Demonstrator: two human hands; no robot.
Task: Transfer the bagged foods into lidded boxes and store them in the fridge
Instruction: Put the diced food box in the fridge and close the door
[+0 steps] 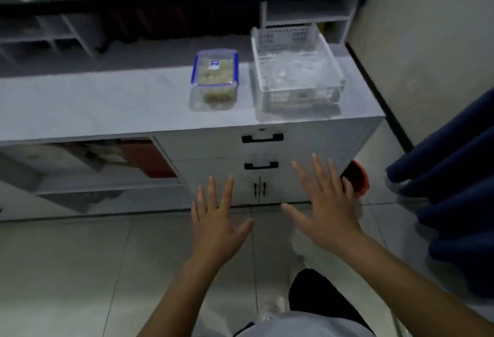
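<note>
Both hands are held out in front of the body, palms down, over the pale tiled floor (66,270). The left hand (217,226) has its fingers straight and spread and holds nothing. The right hand (324,209) is likewise flat and splayed, and nothing is in it. Neither hand touches the white cabinet (307,144) that stands just beyond them.

On the cabinet's pale countertop (107,101), a clear lidded box (214,80) with blue clips sits closed, filled with pale, lumpy food; what the food is cannot be told. Just to its right, apart from it, stands a white slotted plastic basket (296,69) holding crumpled clear plastic. The basket is near the right end of the countertop.

The cabinet front shows two drawers with black handles (262,138) and, lower, a pair of small doors. To the left, open shelves hold blurred items, among them something red. At the cabinet's near right corner, partly behind the right hand, is a black and orange object (357,177) that I cannot identify. Dark blue fabric (449,176) fills the right edge.
</note>
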